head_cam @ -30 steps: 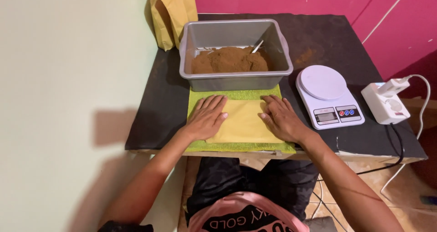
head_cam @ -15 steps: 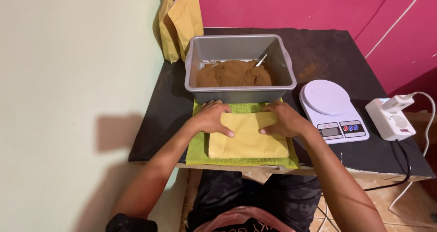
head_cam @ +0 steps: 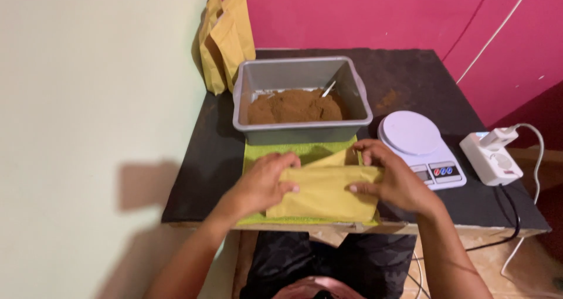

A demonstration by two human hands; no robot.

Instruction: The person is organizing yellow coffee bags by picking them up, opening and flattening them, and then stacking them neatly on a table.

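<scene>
I see the yellow paper pouch (head_cam: 325,192) in the lower centre of the frame, long axis left to right, over the green mat (head_cam: 305,151). My left hand (head_cam: 262,183) pinches its left end, my right hand (head_cam: 392,176) pinches its right end.

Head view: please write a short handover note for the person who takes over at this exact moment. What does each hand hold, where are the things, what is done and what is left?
Left hand: grips the left end of the pouch.
Right hand: grips its right end, fingers at the top edge.
Pouch: lifted slightly over the green mat, at the table's near edge.
Tub: behind the mat, holds brown powder and a spoon.
Scale: right of the mat, nothing on its plate.
More pouches: leaning at the wall, back left.
Done: pouch is in hand.
Left: it looks flat, apparently unfilled; nothing weighed.
</scene>
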